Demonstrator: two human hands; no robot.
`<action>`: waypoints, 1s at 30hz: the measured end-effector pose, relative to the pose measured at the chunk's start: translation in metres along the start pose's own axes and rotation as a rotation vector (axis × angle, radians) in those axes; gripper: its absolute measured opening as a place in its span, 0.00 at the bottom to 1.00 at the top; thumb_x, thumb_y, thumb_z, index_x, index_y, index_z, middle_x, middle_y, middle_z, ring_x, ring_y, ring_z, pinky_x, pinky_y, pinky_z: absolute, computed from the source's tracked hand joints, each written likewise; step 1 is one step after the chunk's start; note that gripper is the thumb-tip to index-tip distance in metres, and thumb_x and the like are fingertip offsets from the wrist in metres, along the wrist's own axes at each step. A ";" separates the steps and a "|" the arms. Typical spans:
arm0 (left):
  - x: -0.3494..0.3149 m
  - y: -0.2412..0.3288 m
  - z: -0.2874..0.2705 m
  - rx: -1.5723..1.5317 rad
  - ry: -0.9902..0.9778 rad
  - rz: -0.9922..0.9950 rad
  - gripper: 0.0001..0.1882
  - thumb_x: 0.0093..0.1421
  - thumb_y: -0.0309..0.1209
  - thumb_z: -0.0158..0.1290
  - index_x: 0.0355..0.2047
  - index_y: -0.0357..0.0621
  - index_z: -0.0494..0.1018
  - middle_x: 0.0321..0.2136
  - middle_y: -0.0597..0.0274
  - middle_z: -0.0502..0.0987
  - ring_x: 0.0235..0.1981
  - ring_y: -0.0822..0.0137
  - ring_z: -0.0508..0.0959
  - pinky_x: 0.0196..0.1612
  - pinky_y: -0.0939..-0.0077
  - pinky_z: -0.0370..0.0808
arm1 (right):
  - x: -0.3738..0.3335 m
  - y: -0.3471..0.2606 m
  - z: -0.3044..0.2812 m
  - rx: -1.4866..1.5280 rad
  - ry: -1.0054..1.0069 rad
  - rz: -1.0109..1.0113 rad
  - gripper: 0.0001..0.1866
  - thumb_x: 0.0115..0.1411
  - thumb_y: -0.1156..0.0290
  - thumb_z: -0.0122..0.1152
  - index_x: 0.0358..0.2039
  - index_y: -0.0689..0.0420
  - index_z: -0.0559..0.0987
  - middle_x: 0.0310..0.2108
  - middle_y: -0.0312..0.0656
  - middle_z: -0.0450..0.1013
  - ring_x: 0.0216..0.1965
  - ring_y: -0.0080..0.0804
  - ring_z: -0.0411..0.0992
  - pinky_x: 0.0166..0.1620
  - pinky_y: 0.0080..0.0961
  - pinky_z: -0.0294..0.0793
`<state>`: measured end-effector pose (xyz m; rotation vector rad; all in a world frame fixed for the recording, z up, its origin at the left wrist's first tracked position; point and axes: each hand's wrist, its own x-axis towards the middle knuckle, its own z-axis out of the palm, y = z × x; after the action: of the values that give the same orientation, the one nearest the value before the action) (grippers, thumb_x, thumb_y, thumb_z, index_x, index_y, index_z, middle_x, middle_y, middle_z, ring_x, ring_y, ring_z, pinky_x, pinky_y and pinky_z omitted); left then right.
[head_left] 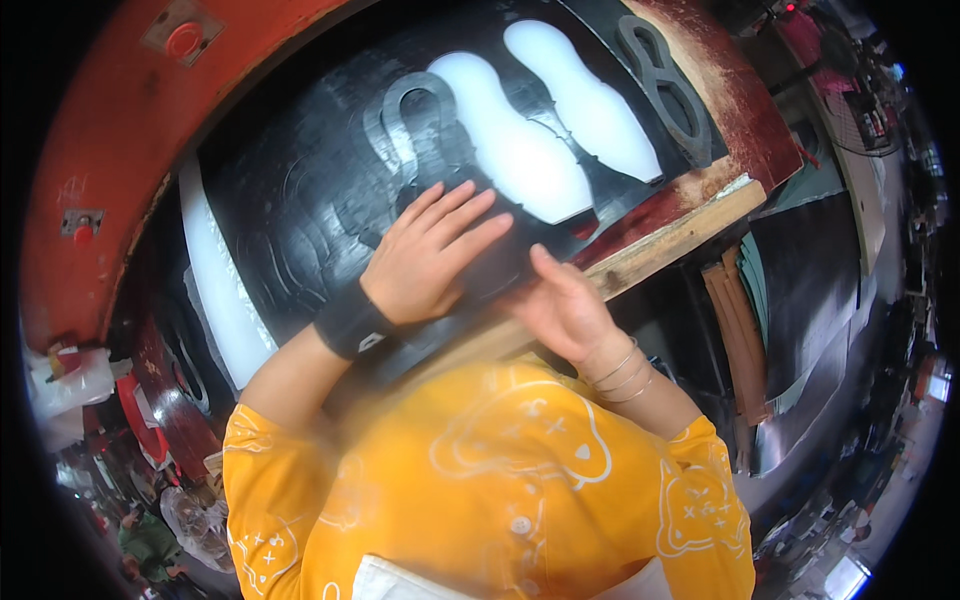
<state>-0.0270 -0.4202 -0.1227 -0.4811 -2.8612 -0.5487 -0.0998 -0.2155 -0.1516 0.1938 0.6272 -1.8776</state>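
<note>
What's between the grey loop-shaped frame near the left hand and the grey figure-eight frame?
The head view shows one white, wavy-sided shape, then a second white, wavy-sided shape.

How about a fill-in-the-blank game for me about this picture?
1. Worn just behind the left hand, the wristband is ____.
2. The hand with thin bangles is the person's ____ one.
3. Side by side, there are ____ bright, wavy-edged shapes.
4. The outline drawings on the front of the shirt are ____.

Missing words: black; right; two; white.
</note>
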 end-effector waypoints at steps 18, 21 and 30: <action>-0.089 -0.004 -0.042 -0.117 -0.103 -0.083 0.39 0.42 0.22 0.58 0.59 0.51 0.66 0.59 0.52 0.65 0.63 0.48 0.61 0.66 0.51 0.55 | -0.006 0.089 0.035 -0.021 -0.075 0.059 0.19 0.71 0.64 0.41 0.57 0.62 0.66 0.55 0.45 0.68 0.56 0.34 0.67 0.61 0.40 0.65; -0.087 -0.006 -0.028 -0.034 -0.023 -0.013 0.41 0.43 0.25 0.61 0.61 0.53 0.63 0.60 0.49 0.64 0.64 0.46 0.60 0.66 0.48 0.54 | -0.003 0.093 0.040 -0.073 0.094 0.030 0.20 0.71 0.64 0.40 0.59 0.60 0.64 0.56 0.42 0.67 0.58 0.34 0.65 0.62 0.39 0.63; -0.085 -0.026 -0.026 0.015 0.190 0.111 0.35 0.41 0.22 0.58 0.54 0.45 0.70 0.51 0.49 0.74 0.54 0.49 0.73 0.58 0.57 0.69 | 0.004 0.108 0.035 -0.104 -0.050 -0.086 0.21 0.71 0.60 0.41 0.58 0.59 0.66 0.54 0.41 0.68 0.56 0.33 0.65 0.56 0.35 0.64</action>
<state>0.0459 -0.4763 -0.1279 -0.5496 -2.6392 -0.5239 0.0022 -0.2654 -0.1591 0.0527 0.7063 -1.9210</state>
